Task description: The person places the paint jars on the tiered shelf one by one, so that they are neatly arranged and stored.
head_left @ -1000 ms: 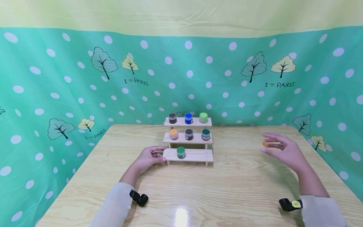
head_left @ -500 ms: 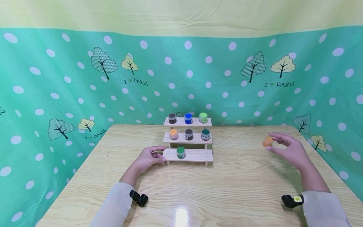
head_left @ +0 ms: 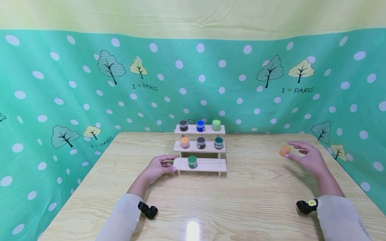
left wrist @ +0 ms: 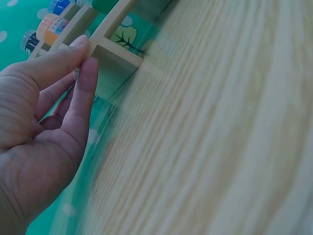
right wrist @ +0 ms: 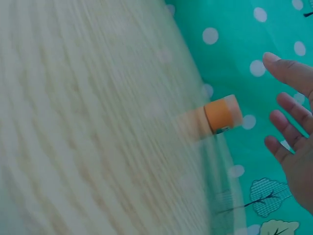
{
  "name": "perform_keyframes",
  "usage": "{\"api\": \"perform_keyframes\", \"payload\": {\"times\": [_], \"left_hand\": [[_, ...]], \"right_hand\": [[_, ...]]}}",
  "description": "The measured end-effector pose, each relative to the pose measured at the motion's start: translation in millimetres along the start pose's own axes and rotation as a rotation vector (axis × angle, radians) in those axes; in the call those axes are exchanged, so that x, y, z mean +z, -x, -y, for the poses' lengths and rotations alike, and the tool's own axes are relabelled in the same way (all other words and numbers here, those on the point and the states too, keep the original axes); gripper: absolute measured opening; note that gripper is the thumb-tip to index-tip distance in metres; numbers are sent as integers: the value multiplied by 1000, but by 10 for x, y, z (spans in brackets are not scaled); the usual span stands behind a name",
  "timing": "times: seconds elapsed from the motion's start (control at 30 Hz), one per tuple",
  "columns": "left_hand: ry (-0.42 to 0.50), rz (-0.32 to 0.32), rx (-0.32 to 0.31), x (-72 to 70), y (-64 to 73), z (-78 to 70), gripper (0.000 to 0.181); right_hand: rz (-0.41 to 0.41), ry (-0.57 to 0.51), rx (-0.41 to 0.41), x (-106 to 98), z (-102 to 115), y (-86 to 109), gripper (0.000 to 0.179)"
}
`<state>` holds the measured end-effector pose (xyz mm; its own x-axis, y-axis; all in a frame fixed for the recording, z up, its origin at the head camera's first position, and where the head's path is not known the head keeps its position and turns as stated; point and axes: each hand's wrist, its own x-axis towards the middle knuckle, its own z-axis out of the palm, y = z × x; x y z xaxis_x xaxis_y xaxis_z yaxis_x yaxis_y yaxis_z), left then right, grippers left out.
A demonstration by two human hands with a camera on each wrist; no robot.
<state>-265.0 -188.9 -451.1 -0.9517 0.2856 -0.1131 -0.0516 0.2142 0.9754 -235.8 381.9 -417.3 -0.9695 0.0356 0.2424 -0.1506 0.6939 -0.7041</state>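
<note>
In the head view a three-tier wooden rack (head_left: pixel 211 165) holds small paint jars. Thumb and fingers of my left hand (head_left: pixel 157 168) pinch the left end of its lowest shelf, as the left wrist view (left wrist: pixel 54 112) also shows. On that shelf stands a green jar (head_left: pixel 192 162). To the right, an orange jar (head_left: pixel 284 151) stands upright on the table. Beside it my right hand (head_left: pixel 309 160) has its fingers spread and holds nothing. The right wrist view shows a gap between the orange jar (right wrist: pixel 221 115) and the right hand (right wrist: pixel 298 127).
The middle shelf carries a light orange jar (head_left: pixel 185 143), a dark grey jar (head_left: pixel 200 143) and a dark teal jar (head_left: pixel 218 143). Above them are a dark brown jar (head_left: pixel 183 126), a blue jar (head_left: pixel 200 126) and a light green jar (head_left: pixel 216 125). A dotted cloth (head_left: pixel 144 110) surrounds the table (head_left: pixel 241 201).
My right hand has let go of the orange jar and drawn back a little to the right, so more of the jar shows. The left hand and the rack have stayed put.
</note>
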Motion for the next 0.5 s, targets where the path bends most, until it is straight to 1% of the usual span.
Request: {"api": "perform_keyframes", "payload": {"times": [0.23, 0.37, 0.5], "left_hand": [[5, -26, -14, -2, -12, 4, 58], [5, -25, -9, 1, -12, 5, 57], [0, -11, 1, -1, -19, 19, 58]], "right_hand": [[5, -15, 7, 44, -81, -70, 64], [8, -45, 57, 81, -150, -96, 67], [17, -70, 116, 114, -220, -114, 70]]}}
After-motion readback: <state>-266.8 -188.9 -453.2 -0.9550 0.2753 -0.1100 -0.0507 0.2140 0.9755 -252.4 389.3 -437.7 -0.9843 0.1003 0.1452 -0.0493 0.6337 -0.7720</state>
